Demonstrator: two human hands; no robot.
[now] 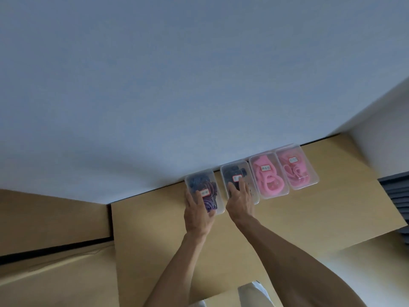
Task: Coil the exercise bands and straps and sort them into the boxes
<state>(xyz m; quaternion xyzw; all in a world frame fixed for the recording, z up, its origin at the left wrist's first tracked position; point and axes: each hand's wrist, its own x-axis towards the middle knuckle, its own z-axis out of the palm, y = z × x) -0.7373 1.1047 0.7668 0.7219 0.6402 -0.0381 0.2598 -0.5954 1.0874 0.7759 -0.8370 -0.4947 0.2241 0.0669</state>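
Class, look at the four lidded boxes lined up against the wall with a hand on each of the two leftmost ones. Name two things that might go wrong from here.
1. The left hand grips the leftmost box at its near end only; if lifted, it may tip or the lid may come loose.
2. The right hand lies on the second box, which sits close beside the first pink box; sliding it may knock the row askew.

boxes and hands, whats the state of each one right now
leftmost box: lidded, dark and purple bands inside, left hand holds its near end
second box: lidded, dark contents, right hand rests flat on top
third box: lidded, pink bands inside, untouched
rightmost box: lidded, pink bands inside, untouched
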